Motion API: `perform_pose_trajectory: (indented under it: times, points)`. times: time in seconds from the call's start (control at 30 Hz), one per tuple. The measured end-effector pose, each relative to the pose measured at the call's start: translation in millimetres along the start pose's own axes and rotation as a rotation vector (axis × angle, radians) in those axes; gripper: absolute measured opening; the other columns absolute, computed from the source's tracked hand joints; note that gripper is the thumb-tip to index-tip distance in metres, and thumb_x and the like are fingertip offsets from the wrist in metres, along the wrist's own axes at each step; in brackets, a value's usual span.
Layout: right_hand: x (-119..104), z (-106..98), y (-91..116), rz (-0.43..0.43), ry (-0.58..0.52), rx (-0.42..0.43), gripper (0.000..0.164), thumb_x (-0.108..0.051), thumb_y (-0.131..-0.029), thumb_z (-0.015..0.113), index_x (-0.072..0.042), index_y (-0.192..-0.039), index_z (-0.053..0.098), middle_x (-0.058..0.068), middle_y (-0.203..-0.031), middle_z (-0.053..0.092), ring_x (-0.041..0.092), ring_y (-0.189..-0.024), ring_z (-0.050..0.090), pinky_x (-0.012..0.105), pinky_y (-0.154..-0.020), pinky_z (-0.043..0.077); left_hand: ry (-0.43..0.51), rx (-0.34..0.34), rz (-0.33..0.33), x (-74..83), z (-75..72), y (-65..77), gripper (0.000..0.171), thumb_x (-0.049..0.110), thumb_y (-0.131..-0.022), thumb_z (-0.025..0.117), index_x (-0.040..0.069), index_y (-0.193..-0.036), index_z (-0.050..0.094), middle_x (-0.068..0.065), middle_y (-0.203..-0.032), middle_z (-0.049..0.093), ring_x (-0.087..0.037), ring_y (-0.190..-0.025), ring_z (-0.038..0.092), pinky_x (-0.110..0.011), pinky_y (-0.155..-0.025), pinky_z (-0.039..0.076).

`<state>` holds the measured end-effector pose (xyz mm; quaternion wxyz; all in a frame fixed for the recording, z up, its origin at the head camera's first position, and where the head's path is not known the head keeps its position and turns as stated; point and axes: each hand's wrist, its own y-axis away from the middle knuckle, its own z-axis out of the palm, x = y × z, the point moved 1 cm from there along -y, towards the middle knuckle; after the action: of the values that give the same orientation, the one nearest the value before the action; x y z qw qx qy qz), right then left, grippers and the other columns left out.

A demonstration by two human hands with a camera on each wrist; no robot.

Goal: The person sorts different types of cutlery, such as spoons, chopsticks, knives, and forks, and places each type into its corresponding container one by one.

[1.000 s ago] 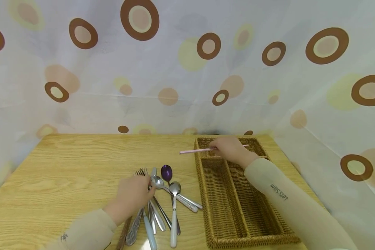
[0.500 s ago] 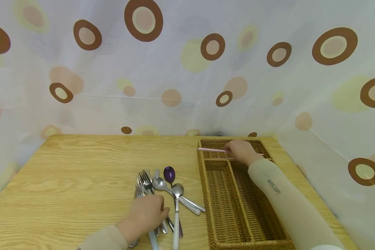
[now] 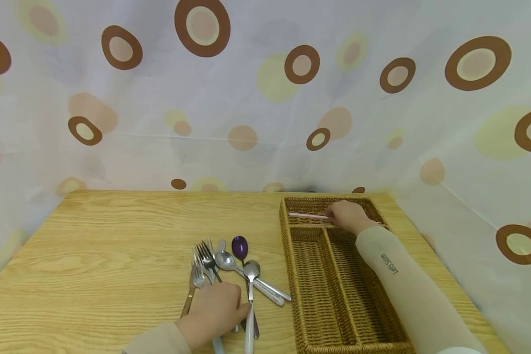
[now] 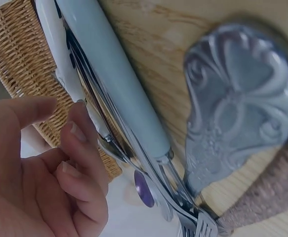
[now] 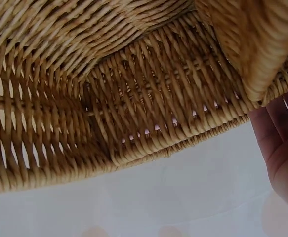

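My right hand (image 3: 351, 216) holds slim pink chopsticks (image 3: 307, 216) low in the back compartment of the wicker tray (image 3: 294, 295). In the right wrist view, only part of that hand (image 5: 284, 143) shows beside the weave, and bits of pink glimpse through the gaps. Over the cutlery pile hovers my left hand (image 3: 217, 307), its fingers loosely curled around nothing. Its thumb is near the white-handled spoon (image 3: 250, 327); contact is unclear. A light blue handle (image 4: 114, 79) and an ornate silver handle (image 4: 237, 98) lie near it in the left wrist view.
Several forks (image 3: 205, 253) point toward the back, beside a purple spoon (image 3: 239, 247) and a silver spoon (image 3: 224, 260). A brown-handled utensil (image 3: 188, 300) lies on the pile's left. Two long tray compartments face the front. A patterned curtain (image 3: 248, 98) borders the wooden table (image 3: 115, 236).
My right hand has carried the pink chopsticks rightward and lowered them into the back compartment. My left hand has drawn back toward me, off the fork heads and onto the handles' side.
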<state>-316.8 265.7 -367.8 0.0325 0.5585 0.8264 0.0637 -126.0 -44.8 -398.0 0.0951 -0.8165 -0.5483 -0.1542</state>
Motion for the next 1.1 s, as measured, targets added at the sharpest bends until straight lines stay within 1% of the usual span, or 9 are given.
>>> perform_pose_trajectory:
  times: [0.13,0.23,0.33,0.47,0.57,0.7,0.83,0.93,1.1]
  points:
    - [2,1,-1,-0.001,-0.001,-0.018,0.011,-0.007,-0.09,0.059,-0.008,-0.091,0.069,0.007,-0.084,0.068,0.017,-0.071,0.061,0.034,-0.061,0.05,-0.002,-0.038,-0.004,3.1,2.6,-0.2,0.043,0.038,-0.086,0.061,0.017,-0.052,0.044,0.01,-0.043,0.04,-0.004,-0.041,0.036,-0.021,-0.038,0.03]
    - [3,2,-2,0.001,-0.008,-0.035,0.013,-0.004,-0.089,0.058,-0.007,-0.094,0.07,0.009,-0.088,0.068,0.019,-0.074,0.062,0.036,-0.064,0.051,-0.033,-0.055,-0.012,4.4,5.4,-0.2,0.05,0.041,-0.085,0.061,0.018,-0.046,0.039,0.011,-0.04,0.033,-0.004,-0.04,0.033,-0.021,-0.038,0.028]
    - [4,1,-3,0.009,-0.023,-0.046,0.016,-0.001,-0.089,0.056,-0.007,-0.095,0.07,0.01,-0.091,0.069,0.02,-0.076,0.063,0.038,-0.066,0.052,-0.062,-0.07,-0.021,6.2,6.7,0.0,0.052,0.043,-0.085,0.06,0.018,-0.046,0.036,0.01,-0.041,0.031,-0.005,-0.041,0.032,-0.022,-0.038,0.028]
    - [4,0,-3,0.015,-0.035,-0.06,0.021,0.004,-0.088,0.053,-0.007,-0.096,0.07,0.011,-0.093,0.069,0.022,-0.079,0.063,0.04,-0.069,0.053,-0.088,-0.07,-0.027,8.7,7.3,0.0,0.05,0.044,-0.084,0.06,0.017,-0.048,0.037,0.008,-0.044,0.036,-0.007,-0.042,0.035,-0.024,-0.038,0.031]
    - [3,0,-3,0.017,-0.054,-0.074,0.024,0.006,-0.088,0.052,-0.006,-0.099,0.07,0.013,-0.098,0.068,0.025,-0.085,0.064,0.041,-0.072,0.053,-0.105,-0.065,-0.025,9.5,9.3,-0.9,0.05,0.043,-0.084,0.06,0.017,-0.048,0.037,0.007,-0.044,0.036,-0.007,-0.042,0.035,-0.025,-0.038,0.031]
    - [2,-1,-4,0.027,-0.07,-0.09,0.026,0.005,-0.089,0.05,-0.004,-0.106,0.068,0.015,-0.103,0.068,0.028,-0.091,0.064,0.042,-0.076,0.054,-0.104,-0.051,-0.017,9.9,11.9,-2.2,0.05,0.042,-0.084,0.061,0.016,-0.048,0.037,0.007,-0.044,0.036,-0.007,-0.042,0.035,-0.024,-0.038,0.029]
    - [1,-1,-4,0.039,-0.055,-0.093,0.028,0.004,-0.089,0.05,-0.004,-0.109,0.067,0.017,-0.109,0.066,0.029,-0.092,0.064,0.042,-0.075,0.054,-0.113,-0.041,-0.009,10.4,13.8,-2.5,0.052,0.046,-0.081,0.063,0.017,-0.048,0.037,0.006,-0.047,0.038,-0.007,-0.043,0.035,-0.023,-0.038,0.029]
    - [1,-3,-4,0.051,-0.048,-0.096,0.027,0.003,-0.089,0.051,-0.004,-0.111,0.066,0.018,-0.112,0.065,0.03,-0.093,0.064,0.043,-0.074,0.054,-0.121,-0.049,-0.019,10.6,15.9,-2.8,0.053,0.051,-0.078,0.065,0.017,-0.048,0.037,0.006,-0.049,0.04,-0.007,-0.044,0.036,-0.023,-0.039,0.03]
    - [1,-6,-3,0.051,-0.031,-0.086,0.027,0.001,-0.089,0.052,-0.003,-0.112,0.066,0.018,-0.112,0.065,0.03,-0.092,0.065,0.044,-0.075,0.054,-0.132,-0.06,-0.041,10.0,18.9,-4.4,0.048,0.047,-0.078,0.065,0.017,-0.05,0.041,0.005,-0.049,0.043,-0.009,-0.045,0.039,-0.025,-0.04,0.031]
